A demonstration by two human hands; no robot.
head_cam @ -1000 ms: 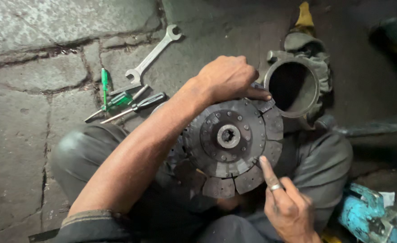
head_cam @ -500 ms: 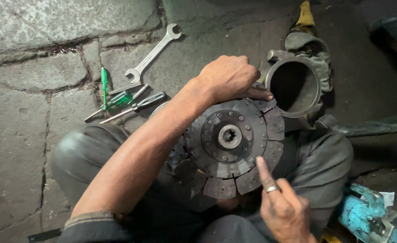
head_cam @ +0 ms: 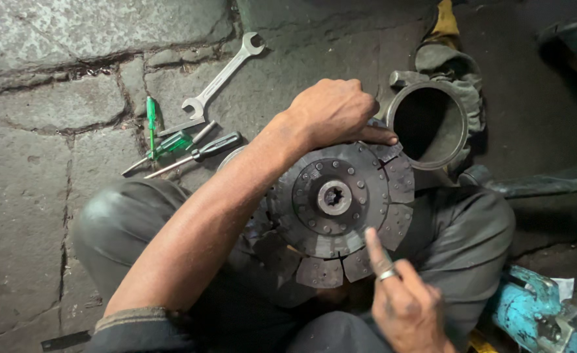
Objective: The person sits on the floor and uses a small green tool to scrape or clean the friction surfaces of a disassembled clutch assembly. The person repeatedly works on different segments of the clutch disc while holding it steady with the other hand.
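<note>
A dark round clutch disc (head_cam: 337, 209) with friction pads around its rim and a splined hub in the middle rests on my lap. My left hand (head_cam: 337, 111) grips its far edge, fingers curled over the rim. My right hand (head_cam: 403, 304), with a ring on one finger, is at the disc's near edge. Its index finger is stretched out and touches a pad there, and it holds nothing.
On the stone floor to the left lie a silver open-ended spanner (head_cam: 223, 75), a green screwdriver (head_cam: 151, 127) and a black-handled screwdriver (head_cam: 203, 151). A wide metal ring (head_cam: 429, 124) stands behind the disc, against a rag. A blue machine part (head_cam: 537, 317) sits at lower right.
My right hand has slid a little to the left along the disc's near edge. The left hand and the disc have stayed where they were.
</note>
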